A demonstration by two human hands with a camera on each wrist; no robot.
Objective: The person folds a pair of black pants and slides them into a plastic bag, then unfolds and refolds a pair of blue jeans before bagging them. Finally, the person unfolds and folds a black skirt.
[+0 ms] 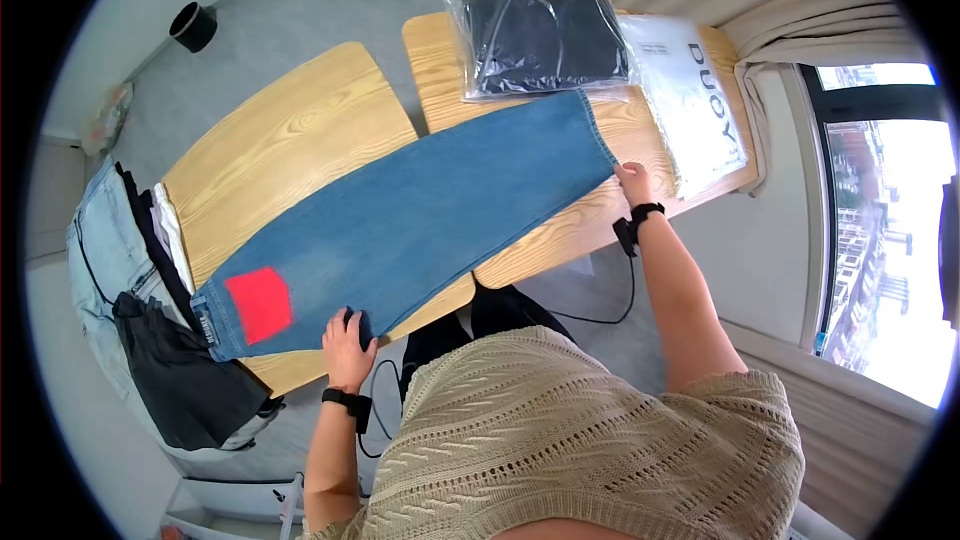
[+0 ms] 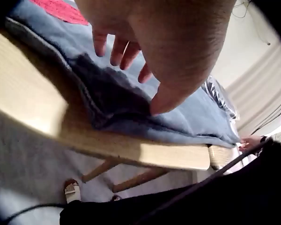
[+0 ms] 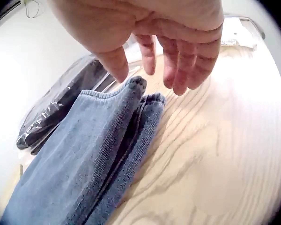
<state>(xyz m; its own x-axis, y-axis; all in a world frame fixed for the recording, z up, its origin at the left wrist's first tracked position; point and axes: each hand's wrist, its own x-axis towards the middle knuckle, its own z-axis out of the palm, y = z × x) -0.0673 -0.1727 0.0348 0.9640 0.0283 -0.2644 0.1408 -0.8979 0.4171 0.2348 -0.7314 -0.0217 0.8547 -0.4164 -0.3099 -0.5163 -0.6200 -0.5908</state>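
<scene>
- Denim and black cloth lie in a pile (image 1: 150, 340) at the far left, hanging off the end of the left tabletop (image 1: 290, 130).
- Beyond that tabletop, a black cup (image 1: 193, 26) stands on the grey floor.
- At the waist end of the jeans (image 1: 420, 210) sits a red patch (image 1: 258, 305), near the left tabletop's front edge.
- Just right of the patch, the left hand (image 1: 348, 335) rests on the near edge of the jeans. The left wrist view shows its fingers reaching down straight onto the denim with the thumb tip against the cloth. It presses and grips nothing.
- The jeans lie flat and folded lengthwise, running diagonally from the near left up to the far right. They bridge the gap onto the right tabletop (image 1: 440, 50).
- At the far end of that tabletop lies a bagged dark garment (image 1: 545, 40), its clear plastic touching the hem end of the jeans.
- At the hem's near corner is the right hand (image 1: 633, 183). In the right wrist view its fingers hang loosely bent just over the doubled hem and the bare wood, closed round nothing. Whether the thumb touches the cloth cannot be told.
- To the right lies a white bag (image 1: 695, 105) with dark lettering, overlapping the dark garment's bag.
- A window (image 1: 880, 230) fills the far right.
</scene>
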